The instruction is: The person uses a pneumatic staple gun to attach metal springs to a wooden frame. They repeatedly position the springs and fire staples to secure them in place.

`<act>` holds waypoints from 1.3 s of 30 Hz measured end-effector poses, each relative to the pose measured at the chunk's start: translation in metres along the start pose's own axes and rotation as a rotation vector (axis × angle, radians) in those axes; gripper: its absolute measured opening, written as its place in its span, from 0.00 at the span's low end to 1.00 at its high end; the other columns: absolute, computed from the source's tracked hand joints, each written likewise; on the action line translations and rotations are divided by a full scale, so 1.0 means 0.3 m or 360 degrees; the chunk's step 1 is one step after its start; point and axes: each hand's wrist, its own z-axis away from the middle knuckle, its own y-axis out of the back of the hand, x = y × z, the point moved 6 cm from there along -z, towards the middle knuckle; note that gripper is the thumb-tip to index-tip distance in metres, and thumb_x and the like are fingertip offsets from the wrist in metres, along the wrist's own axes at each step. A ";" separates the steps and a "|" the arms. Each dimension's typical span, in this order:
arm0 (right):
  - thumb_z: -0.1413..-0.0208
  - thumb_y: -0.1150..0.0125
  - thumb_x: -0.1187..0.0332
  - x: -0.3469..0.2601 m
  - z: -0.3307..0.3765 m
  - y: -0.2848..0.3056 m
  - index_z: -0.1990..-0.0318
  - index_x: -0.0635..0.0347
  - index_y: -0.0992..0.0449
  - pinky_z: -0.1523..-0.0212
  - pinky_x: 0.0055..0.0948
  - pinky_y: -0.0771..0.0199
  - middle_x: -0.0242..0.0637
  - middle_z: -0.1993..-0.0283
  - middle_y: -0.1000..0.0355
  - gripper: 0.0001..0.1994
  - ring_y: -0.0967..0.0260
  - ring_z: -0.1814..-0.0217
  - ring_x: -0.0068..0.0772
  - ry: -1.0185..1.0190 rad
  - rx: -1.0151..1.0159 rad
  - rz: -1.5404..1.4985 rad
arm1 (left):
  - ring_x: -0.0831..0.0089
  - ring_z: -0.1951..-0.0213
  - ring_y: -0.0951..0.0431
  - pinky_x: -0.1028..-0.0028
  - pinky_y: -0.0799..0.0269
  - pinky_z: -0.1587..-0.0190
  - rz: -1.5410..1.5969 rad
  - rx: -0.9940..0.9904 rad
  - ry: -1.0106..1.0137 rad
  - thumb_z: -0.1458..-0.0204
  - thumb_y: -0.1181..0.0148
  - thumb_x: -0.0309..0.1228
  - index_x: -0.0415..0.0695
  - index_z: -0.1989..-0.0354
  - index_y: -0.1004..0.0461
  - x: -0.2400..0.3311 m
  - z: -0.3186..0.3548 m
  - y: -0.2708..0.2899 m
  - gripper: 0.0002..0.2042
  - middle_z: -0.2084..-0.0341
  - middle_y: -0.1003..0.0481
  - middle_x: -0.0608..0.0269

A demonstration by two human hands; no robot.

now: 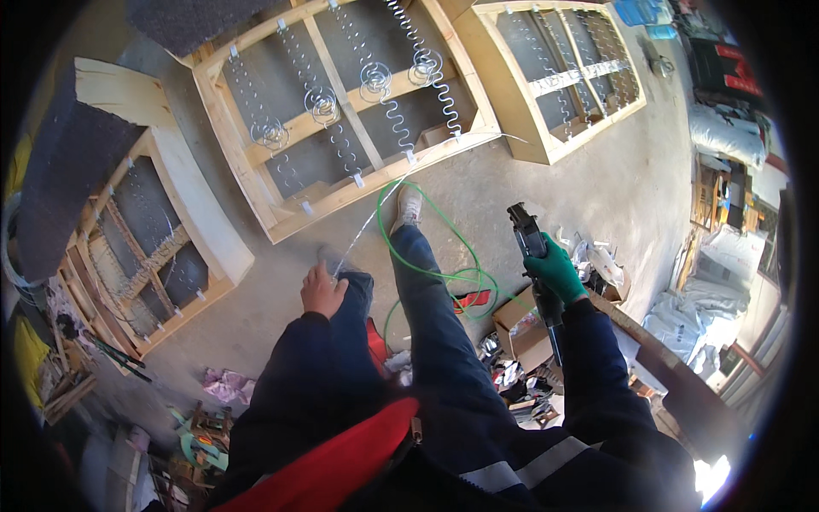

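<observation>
Green-gloved right hand [556,270] grips a staple gun [529,235] at centre right, bare left hand [322,290] pinches a taut cord [375,213] running to the wooden frame [341,102] above; the looped green hose [444,247] may snag the foot.

**Colours on the workshop floor**

Right hand [556,269] in a green glove, gripping a black stapler [527,230]. Bare left hand [322,292] pinches a pale white cord [367,224]. Hose [426,224] bright green. Frame [341,111] pale wood, silvery zigzag springs [375,81]. Sleeves navy; floor grey.
</observation>
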 end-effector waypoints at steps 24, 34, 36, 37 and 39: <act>0.53 0.30 0.56 0.119 -0.823 0.247 0.40 0.55 0.27 0.50 0.49 0.21 0.54 0.56 0.18 0.31 0.19 0.51 0.58 0.0073 0.0131 0.0578 | 0.48 0.75 0.22 0.50 0.30 0.71 -0.0346 -0.1174 0.1074 0.37 0.42 0.44 0.44 0.74 0.30 -0.812 1.474 0.754 0.18 0.82 0.27 0.52; 0.50 0.27 0.50 -0.101 -1.534 -0.122 0.42 0.61 0.32 0.46 0.55 0.22 0.59 0.51 0.18 0.34 0.20 0.47 0.65 0.0267 0.0634 0.0522 | 0.47 0.73 0.22 0.49 0.30 0.70 -0.0094 -0.0984 0.1376 0.38 0.43 0.40 0.43 0.73 0.29 -0.343 1.527 0.445 0.15 0.80 0.27 0.51; 0.51 0.27 0.48 -0.148 -1.597 -0.170 0.42 0.61 0.32 0.46 0.56 0.21 0.59 0.51 0.18 0.35 0.20 0.47 0.65 0.0223 0.0659 0.0474 | 0.46 0.73 0.22 0.49 0.30 0.69 -0.0078 -0.0990 0.1413 0.39 0.43 0.39 0.43 0.72 0.29 -0.289 1.539 0.415 0.14 0.80 0.27 0.51; 0.51 0.27 0.47 -0.163 -1.619 -0.188 0.41 0.61 0.33 0.47 0.55 0.21 0.58 0.51 0.18 0.36 0.19 0.47 0.64 0.0200 0.0656 0.0527 | 0.46 0.72 0.22 0.49 0.30 0.69 -0.0073 -0.0999 0.1424 0.39 0.43 0.39 0.43 0.72 0.29 -0.269 1.544 0.400 0.14 0.79 0.27 0.50; 0.51 0.26 0.46 -0.177 -1.647 -0.221 0.40 0.60 0.34 0.47 0.55 0.21 0.57 0.51 0.18 0.38 0.19 0.47 0.63 0.0185 0.0626 0.0565 | 0.46 0.72 0.22 0.49 0.30 0.69 -0.0059 -0.1013 0.1447 0.39 0.43 0.38 0.43 0.72 0.29 -0.245 1.554 0.372 0.13 0.79 0.27 0.50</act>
